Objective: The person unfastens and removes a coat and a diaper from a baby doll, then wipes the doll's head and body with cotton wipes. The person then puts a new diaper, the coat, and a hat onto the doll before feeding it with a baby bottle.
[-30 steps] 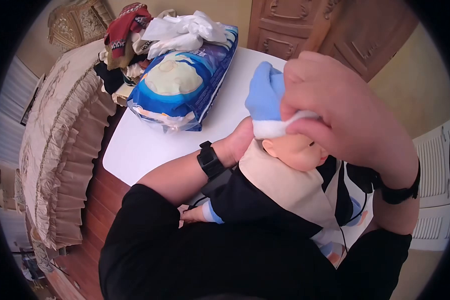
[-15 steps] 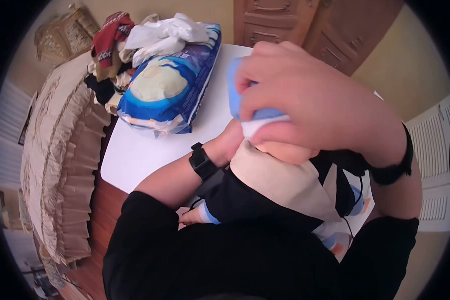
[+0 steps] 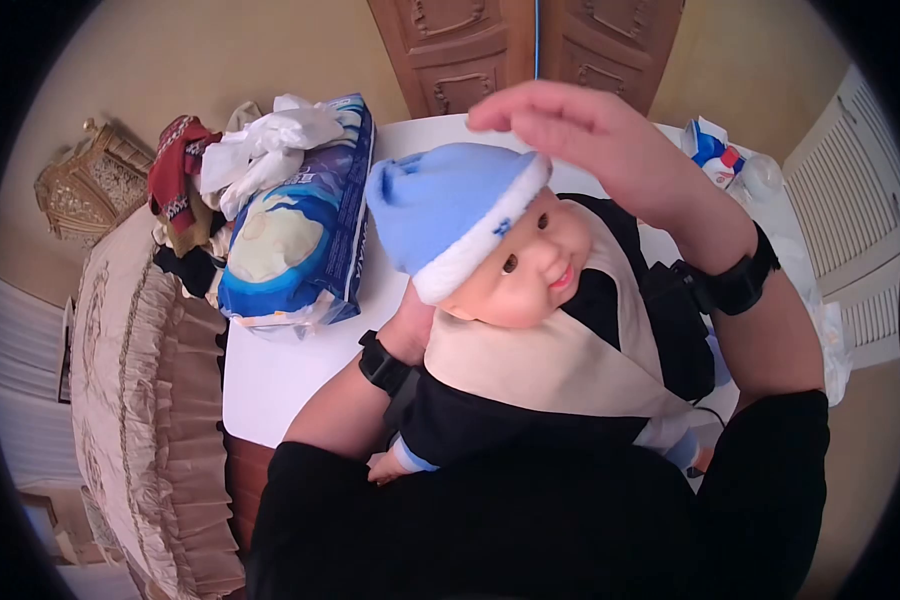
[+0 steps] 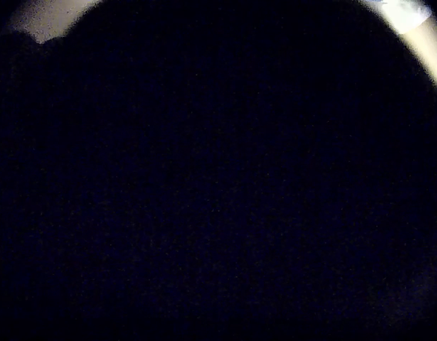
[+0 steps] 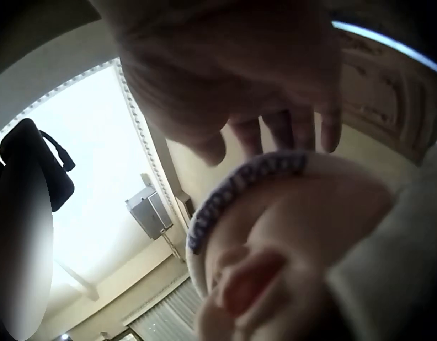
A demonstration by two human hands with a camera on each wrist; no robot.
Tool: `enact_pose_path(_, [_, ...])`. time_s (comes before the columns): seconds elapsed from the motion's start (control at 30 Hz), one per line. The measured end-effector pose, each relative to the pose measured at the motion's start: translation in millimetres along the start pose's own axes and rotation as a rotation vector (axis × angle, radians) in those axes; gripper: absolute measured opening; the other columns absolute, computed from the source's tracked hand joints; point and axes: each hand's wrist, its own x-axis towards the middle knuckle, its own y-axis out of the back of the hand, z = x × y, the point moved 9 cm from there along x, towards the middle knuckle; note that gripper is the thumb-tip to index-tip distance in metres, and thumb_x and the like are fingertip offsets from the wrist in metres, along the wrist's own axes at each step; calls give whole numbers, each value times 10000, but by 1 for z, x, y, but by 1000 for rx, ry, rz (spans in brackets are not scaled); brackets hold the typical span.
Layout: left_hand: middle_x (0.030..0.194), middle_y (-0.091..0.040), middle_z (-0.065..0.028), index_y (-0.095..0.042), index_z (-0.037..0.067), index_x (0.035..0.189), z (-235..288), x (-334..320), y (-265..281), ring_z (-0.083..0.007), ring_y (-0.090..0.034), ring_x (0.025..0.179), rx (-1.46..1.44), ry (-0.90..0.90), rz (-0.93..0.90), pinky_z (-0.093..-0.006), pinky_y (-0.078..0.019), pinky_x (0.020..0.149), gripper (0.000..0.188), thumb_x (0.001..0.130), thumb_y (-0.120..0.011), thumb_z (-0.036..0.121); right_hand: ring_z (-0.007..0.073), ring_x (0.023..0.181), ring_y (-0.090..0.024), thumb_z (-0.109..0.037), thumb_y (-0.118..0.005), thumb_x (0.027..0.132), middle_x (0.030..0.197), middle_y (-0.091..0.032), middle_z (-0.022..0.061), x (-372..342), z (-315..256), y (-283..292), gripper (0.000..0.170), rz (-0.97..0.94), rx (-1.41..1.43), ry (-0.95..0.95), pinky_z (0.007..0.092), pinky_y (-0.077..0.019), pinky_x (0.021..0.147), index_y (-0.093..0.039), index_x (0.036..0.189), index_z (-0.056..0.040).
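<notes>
A baby doll (image 3: 525, 280) leans back on the person's lap side, face up to the right. On its head is a light blue hat (image 3: 450, 200) with a white fuzzy brim. Cream cloth (image 3: 530, 365) covers its chest over a black garment (image 3: 480, 420). My left hand (image 3: 410, 325) supports the doll behind head and neck; its fingers are hidden, and the left wrist view is almost wholly dark. Above the brim, my right hand (image 3: 610, 140) is held with fingers extended and nothing gripped. The right wrist view shows lettering on the brim (image 5: 247, 181) just below the fingertips.
On the white table (image 3: 255, 395), a blue plastic pack (image 3: 290, 240) lies at left with a white plastic bag (image 3: 270, 145) on top. Folded clothes (image 3: 185, 180) are beside it. Bottles (image 3: 720, 165) stand at the back right. A ruffled bed (image 3: 140, 400) is at left.
My right hand has let go of the hat brim and lifted off, its fingers straightening. The doll's face, covered by that hand before, now shows. The head view has turned to the right.
</notes>
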Motion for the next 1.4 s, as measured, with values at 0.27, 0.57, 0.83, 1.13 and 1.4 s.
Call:
enact_pose_path(0.27, [1348, -482, -179, -388, 11, 1388, -17, -5, -14, -273, -543, 1197, -246, 143, 65, -380, -480, 1017, 460, 1005, -481, 247, 182, 1130, -534, -100, -697, 831, 1185, -575, 64, -19, -7, 2, 279, -48, 26, 232, 319, -398, 1006, -680, 1108, -66])
enact_pose_path(0.57, [1336, -495, -186, -387, -5, 1382, -15, -6, -6, -284, -557, 1182, -146, 129, 45, -392, -480, 1017, 462, 1009, -466, 256, 176, 848, -575, -129, -680, 809, 905, -588, 60, -3, -55, -13, 125, -275, -321, 345, 287, -469, 772, -645, 844, -13])
enact_pose_path(0.83, [1341, -490, -196, -384, -16, 1380, -17, -8, -13, -287, -547, 1198, -171, 184, 62, -398, -476, 1022, 464, 1013, -454, 259, 140, 731, -514, -101, -605, 874, 786, -568, 39, 5, -46, -14, 86, -299, -265, 23, 285, -437, 719, -588, 854, -20])
enact_pose_path(1.13, [1385, -444, -169, -308, 31, 1429, -13, -3, -26, -260, -507, 1240, -154, 123, -29, -384, -432, 1064, 486, 1018, -448, 249, 180, 824, -516, -110, -671, 764, 847, -543, 57, 2, -60, -28, 135, -462, -408, 210, 315, -434, 709, -607, 846, -24])
enact_pose_path(1.4, [1311, -476, -153, -351, 4, 1375, -14, -1, -9, -231, -517, 1212, -52, 95, 48, -340, -457, 1028, 478, 990, -526, 227, 246, 659, -498, -111, -611, 754, 703, -507, 103, 4, -85, -37, 128, -479, -427, 216, 343, -440, 632, -563, 776, 5])
